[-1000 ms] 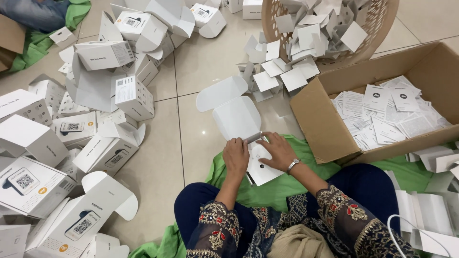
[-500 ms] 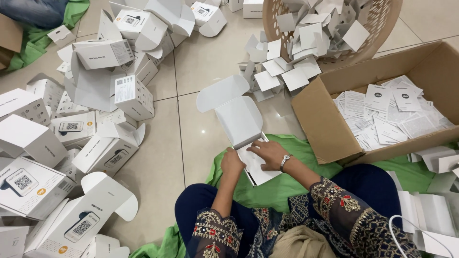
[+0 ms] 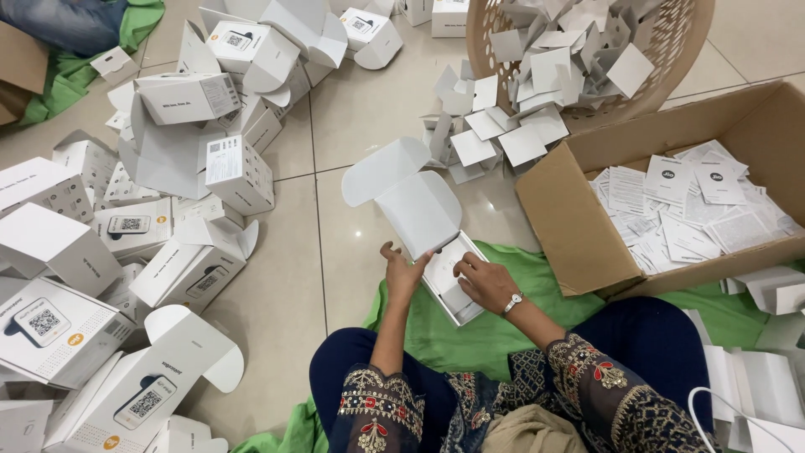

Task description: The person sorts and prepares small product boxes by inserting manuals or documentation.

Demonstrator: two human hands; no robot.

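An open white carton (image 3: 419,210) lies on the tiled floor in front of my knees, its rounded lid flaps thrown back. My left hand (image 3: 404,273) grips the carton's near left edge. My right hand (image 3: 486,283), with a wristwatch, presses a white insert down inside the carton's open end (image 3: 449,268). Both hands rest over the edge of a green cloth (image 3: 520,277) on which I sit.
A brown cardboard box (image 3: 579,243) holding several white leaflets stands at the right. A tan perforated basket (image 3: 671,50) of folded white card pieces is at the top right, with more spilled below it. Many white cartons (image 3: 184,218) are heaped at the left.
The carton has slid nearer to my knees. My right hand moved from its outer edge into the open end, and my left hand shifted to its left side.
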